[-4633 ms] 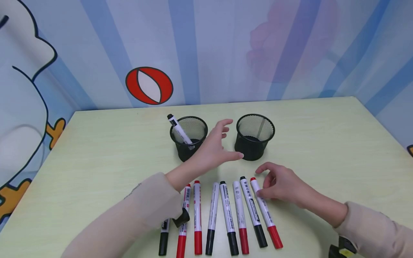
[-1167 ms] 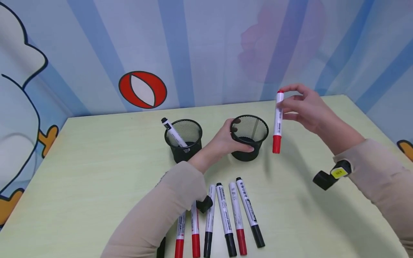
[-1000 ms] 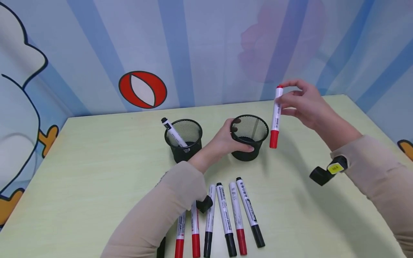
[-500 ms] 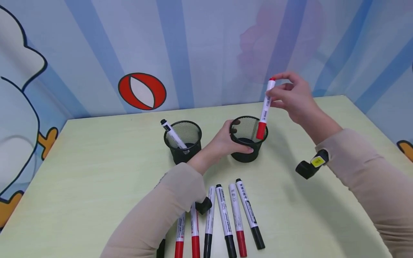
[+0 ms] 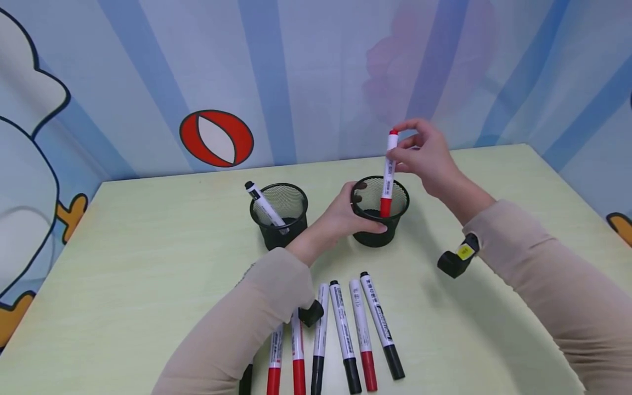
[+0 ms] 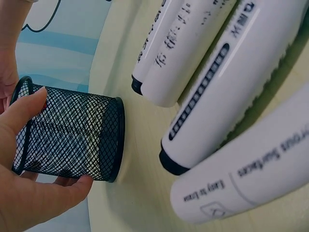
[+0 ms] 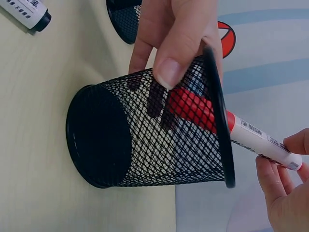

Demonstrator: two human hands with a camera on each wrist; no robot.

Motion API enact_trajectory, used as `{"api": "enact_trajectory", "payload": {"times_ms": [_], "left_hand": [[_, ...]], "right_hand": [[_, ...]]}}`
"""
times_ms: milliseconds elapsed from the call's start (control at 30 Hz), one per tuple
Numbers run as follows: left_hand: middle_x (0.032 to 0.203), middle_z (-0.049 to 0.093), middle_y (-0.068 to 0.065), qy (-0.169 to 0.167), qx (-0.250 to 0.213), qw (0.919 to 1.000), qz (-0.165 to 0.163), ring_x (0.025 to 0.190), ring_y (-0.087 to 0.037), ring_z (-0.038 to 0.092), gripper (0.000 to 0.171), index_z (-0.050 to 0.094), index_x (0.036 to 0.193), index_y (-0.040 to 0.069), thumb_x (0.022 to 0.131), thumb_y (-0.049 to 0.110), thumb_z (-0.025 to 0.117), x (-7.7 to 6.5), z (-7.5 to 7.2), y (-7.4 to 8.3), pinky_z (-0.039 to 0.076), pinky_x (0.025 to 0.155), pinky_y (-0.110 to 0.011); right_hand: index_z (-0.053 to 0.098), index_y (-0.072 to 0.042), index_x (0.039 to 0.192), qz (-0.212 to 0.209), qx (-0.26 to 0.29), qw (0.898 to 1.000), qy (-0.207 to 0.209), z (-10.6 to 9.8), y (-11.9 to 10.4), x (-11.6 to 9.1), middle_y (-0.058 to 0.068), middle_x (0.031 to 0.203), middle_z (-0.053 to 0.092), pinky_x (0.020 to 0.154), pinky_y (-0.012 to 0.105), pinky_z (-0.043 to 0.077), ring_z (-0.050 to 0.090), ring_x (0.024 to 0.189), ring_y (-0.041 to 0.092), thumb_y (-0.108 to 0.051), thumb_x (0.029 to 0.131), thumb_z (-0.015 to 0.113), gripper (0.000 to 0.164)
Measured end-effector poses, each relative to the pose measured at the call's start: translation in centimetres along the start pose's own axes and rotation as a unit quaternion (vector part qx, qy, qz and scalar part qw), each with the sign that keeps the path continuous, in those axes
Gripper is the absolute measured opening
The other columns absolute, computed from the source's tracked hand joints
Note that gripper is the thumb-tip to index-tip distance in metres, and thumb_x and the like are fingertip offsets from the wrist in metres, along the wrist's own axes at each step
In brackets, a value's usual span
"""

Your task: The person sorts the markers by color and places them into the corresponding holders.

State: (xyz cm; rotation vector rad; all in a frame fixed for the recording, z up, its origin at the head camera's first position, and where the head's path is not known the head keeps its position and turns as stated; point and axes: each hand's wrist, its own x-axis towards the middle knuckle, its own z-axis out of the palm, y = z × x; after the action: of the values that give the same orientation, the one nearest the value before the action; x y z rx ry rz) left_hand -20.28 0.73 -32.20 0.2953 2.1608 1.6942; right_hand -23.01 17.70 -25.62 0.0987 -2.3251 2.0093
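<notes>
— Red marker (image 5: 387, 175) was where?
— Half inside the right mesh cup (image 5: 379, 219), right hand (image 5: 424, 156) fingers pinching its white upper barrel.
— Handling?
— Probably light, stiff, smooth. Left hand (image 5: 340, 219) fingers gripped that cup.

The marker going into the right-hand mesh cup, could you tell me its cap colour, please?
Red, clearest in the right wrist view.

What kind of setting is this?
Likely a child's room or play corner: cartoon wall mural, pale green table, two mesh pen cups, and whiteboard markers laid out in a row.
</notes>
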Motion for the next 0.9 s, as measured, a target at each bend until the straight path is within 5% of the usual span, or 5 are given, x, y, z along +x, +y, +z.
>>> {"api": "enact_trajectory", "payload": {"times_ms": [500, 900], "left_hand": [[0.145, 0.033, -0.011, -0.020, -0.004, 0.9996, 0.017, 0.130, -0.026, 0.033, 0.092, 0.024, 0.143, 0.010, 0.070, 0.007, 0.081, 0.1, -0.1, 0.0, 0.031, 0.106, -0.039], [0.142, 0.032, -0.009, -0.023, -0.015, 0.9995, 0.019, 0.130, -0.026, 0.033, 0.089, 0.022, 0.142, 0.011, 0.073, 0.007, 0.078, -0.4, -0.6, -0.1, 0.030, 0.106, -0.040]], "right_hand": [[0.048, -0.004, 0.119, -0.064, -0.095, 0.993, -0.037, 1.7, 2.0, -0.5, 0.009, 0.087, 0.050, 0.063, 0.028, 0.055, 0.056, 0.071, 0.019, 0.004, 0.083, 0.062, 0.039], [0.048, -0.007, 0.120, -0.138, -0.221, 0.958, -0.117, 2.7, 2.9, -1.2, 0.014, 0.095, 0.057, 0.072, 0.036, 0.049, 0.057, 0.080, 0.025, -0.005, 0.086, 0.063, 0.037]]}}
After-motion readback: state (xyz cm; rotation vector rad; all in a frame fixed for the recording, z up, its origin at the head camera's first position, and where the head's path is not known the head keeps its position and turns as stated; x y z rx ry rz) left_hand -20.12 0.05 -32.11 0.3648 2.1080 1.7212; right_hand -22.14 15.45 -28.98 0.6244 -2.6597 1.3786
